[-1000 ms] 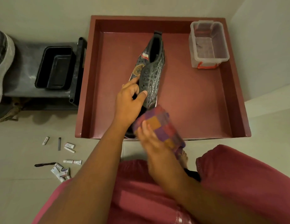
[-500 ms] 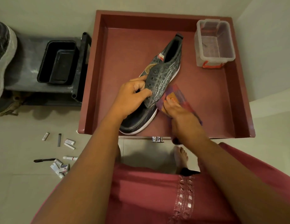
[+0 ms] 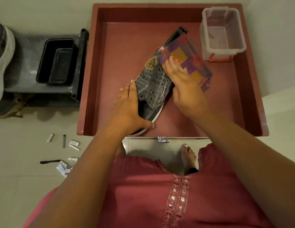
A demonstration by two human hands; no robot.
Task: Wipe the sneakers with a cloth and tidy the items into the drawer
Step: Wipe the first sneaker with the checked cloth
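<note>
A wide red-brown drawer [image 3: 252,99] stands pulled out over the pale tiled floor [image 3: 20,186], and a grey patterned sneaker [image 3: 154,84] lies inside it on a slant, toe toward the front edge, heel toward the back wall. The person's left hand [image 3: 130,109] rests on the toe end with fingers straight and spread along the shoe's left side, the thumb hooked round the white sole edge. The right hand [image 3: 184,86] presses a checked purple and orange cloth [image 3: 184,55] onto the upper rear part of the sneaker, fingers laid flat on the fabric; whether the thumb grips the cloth from below cannot be told. The cloth covers the shoe's opening and most of the heel, so only a dark heel tab shows past it. A clear plastic box [image 3: 222,32] with a red clasp sits in the drawer's far right corner, well apart from both hands. To the left of the drawer a black tub [image 3: 57,61] rests on a dark low shelf [image 3: 28,63], and part of another shoe [image 3: 2,61] is cut off by the picture's edge. Small tubes and packets [image 3: 67,153] lie scattered on the floor, too small to read
</note>
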